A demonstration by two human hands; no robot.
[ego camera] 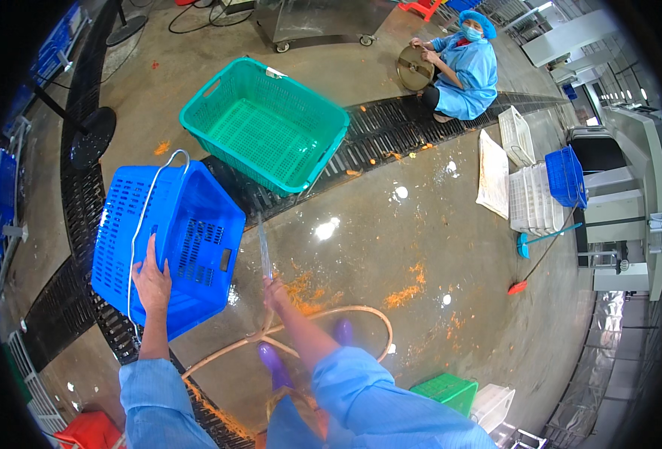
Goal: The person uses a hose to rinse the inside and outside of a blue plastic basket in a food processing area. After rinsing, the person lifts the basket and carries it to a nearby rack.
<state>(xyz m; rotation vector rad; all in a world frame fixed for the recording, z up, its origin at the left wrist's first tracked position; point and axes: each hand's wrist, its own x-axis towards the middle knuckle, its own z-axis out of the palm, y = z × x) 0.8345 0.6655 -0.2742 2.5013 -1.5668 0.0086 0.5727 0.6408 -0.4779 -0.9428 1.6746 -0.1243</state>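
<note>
A blue perforated plastic crate (207, 224) stands tilted over the floor drain, its opening facing right. My left hand (154, 283) rests on the crate's near rim and side, fingers spread, by a white cord (140, 224) that runs over the crate. My right hand (275, 292) grips the end of a tan hose (364, 308), and a jet of water (263, 247) comes from it, pointing away from me. The hose loops on the floor around my purple boots. Beyond stands an empty green perforated crate (263, 134), upright, partly on the drain grating.
A person (466, 67) in blue crouches by the drain grating (398, 123), holding a round metal disc (415, 68). Orange shreds (404, 294) lie on the wet floor. White crates (533, 199), a blue basket (566, 177) and a red-headed broom (517, 287) are at right; a wheeled steel cart (320, 22) stands behind.
</note>
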